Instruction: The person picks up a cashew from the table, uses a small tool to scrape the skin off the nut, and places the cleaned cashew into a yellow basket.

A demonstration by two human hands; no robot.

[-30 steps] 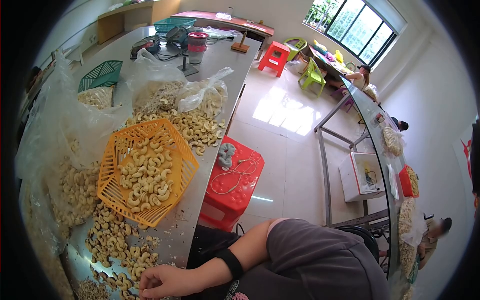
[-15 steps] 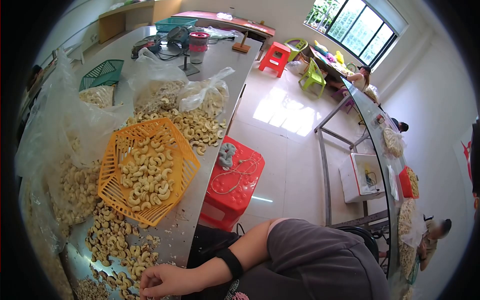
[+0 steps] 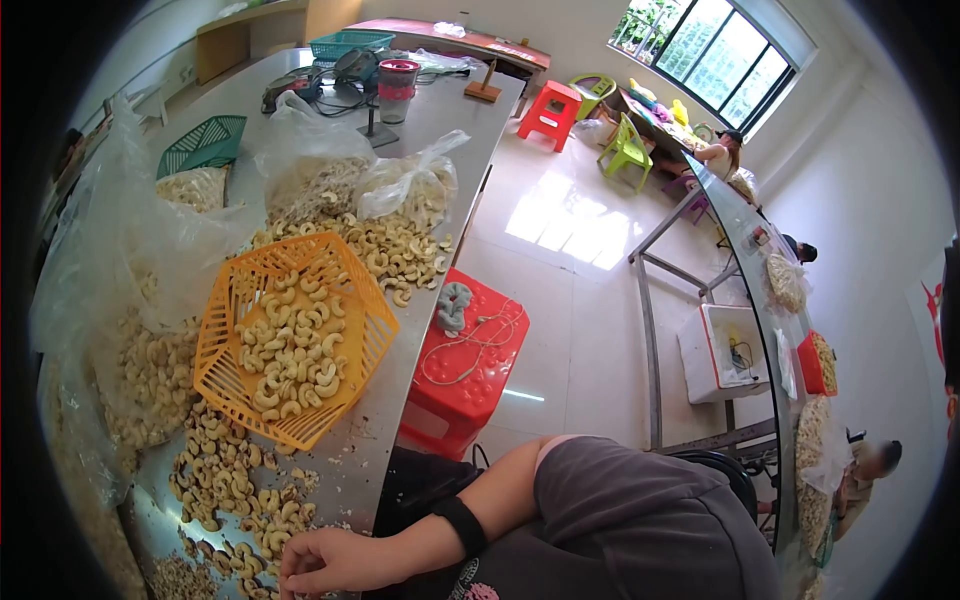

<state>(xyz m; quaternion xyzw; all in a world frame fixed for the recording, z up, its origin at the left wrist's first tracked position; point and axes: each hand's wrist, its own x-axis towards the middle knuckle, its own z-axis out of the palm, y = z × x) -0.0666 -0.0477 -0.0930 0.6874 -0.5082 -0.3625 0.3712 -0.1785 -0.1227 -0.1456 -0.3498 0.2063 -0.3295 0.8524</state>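
My right hand (image 3: pixel 327 561), with a black band on its wrist, is at the table's near edge at the bottom of the view. Its fingers are curled together, and whatever they hold is hidden. Beside it lie loose cashews (image 3: pixel 220 478), some with dark skin, and small crumbs (image 3: pixel 182 579). Further up the metal table (image 3: pixel 365 440) sits an orange slatted basket (image 3: pixel 360 374) with pale cashews (image 3: pixel 292 345) inside. More cashews (image 3: pixel 400 254) are heaped behind the basket. My left hand is out of view.
Clear plastic bags (image 3: pixel 150 240) of cashews line the left side. A tumbler (image 3: pixel 397 92) and green basket (image 3: pixel 203 146) stand farther back. A red stool (image 3: pixel 470 365) is beside the table. Co-workers sit at the right, one (image 3: pixel 862 475) near a glass-topped table.
My right hand keeps its place and curled shape. The view has shifted very slightly. At the far right, the nearer co-worker's arm has changed position.
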